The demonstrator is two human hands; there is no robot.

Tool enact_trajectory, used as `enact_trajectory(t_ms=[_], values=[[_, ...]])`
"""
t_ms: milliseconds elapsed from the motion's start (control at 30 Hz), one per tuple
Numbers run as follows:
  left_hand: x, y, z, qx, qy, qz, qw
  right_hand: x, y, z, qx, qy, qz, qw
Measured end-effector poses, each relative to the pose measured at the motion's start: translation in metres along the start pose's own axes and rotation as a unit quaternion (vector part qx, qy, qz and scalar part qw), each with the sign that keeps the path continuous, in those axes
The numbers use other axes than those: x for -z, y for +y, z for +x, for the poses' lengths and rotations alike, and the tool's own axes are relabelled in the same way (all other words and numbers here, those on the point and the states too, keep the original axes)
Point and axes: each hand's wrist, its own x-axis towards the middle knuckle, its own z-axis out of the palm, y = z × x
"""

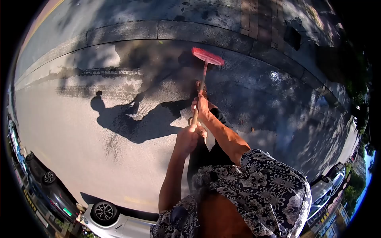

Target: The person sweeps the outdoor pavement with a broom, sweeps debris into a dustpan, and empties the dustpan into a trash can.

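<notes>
Red-bristled broom (pixel 208 56) with pale wooden handle (pixel 195 115)

- At your lower left, a silver-white car (pixel 133 228) shows you its spoked wheel (pixel 105 212).
- Near it, you have a dark car (pixel 41 180) with a green plate (pixel 67 212).
- Over at your right edge, another car (pixel 330 183) is partly in view.
- Ahead of you, a curb (pixel 123 33) arcs across; beyond it lie a paved strip (pixel 262 20) and a dark, squarish shape (pixel 292 38), too shadowed to identify.
- At your far right, you see green trees (pixel 352 189) beside blue sky (pixel 370 170).
</notes>
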Motion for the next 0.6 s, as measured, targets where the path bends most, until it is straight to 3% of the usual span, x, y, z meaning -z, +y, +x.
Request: enact_trajectory(t_ms=[67, 100, 167, 300, 367, 400, 467, 600], values=[[-0.008, 0.033, 0.050, 0.020, -0.073, 0.004, 0.997, 0.004, -0.050, 0.034, 0.060, 0.089, -0.012, 0.994], [-0.009, 0.052, 0.075, 0.077, -0.091, -0.037, 0.992, 0.003, -0.068, 0.050, 0.080, 0.139, -0.019, 0.987], [-0.012, 0.098, 0.118, 0.119, -0.140, -0.010, 0.983, -0.012, -0.101, 0.073, 0.087, 0.137, -0.006, 0.987], [0.013, 0.160, 0.164, 0.119, -0.064, 0.056, 0.989, -0.087, -0.115, 0.120, 0.027, 0.129, 0.078, 0.988], [0.048, 0.180, 0.158, 0.108, -0.026, 0.009, 0.994, -0.113, -0.074, 0.173, 0.055, 0.108, -0.008, 0.993], [0.053, 0.189, 0.149, 0.086, -0.014, -0.001, 0.996, -0.134, -0.057, 0.179, 0.082, 0.151, -0.021, 0.985], [0.070, 0.198, 0.127, 0.076, 0.025, -0.024, 0.997, -0.170, -0.056, 0.139, 0.012, 0.103, -0.044, 0.994], [0.087, 0.204, 0.095, 0.082, 0.113, -0.085, 0.987, -0.219, -0.028, 0.126, -0.026, 0.027, -0.104, 0.994]])
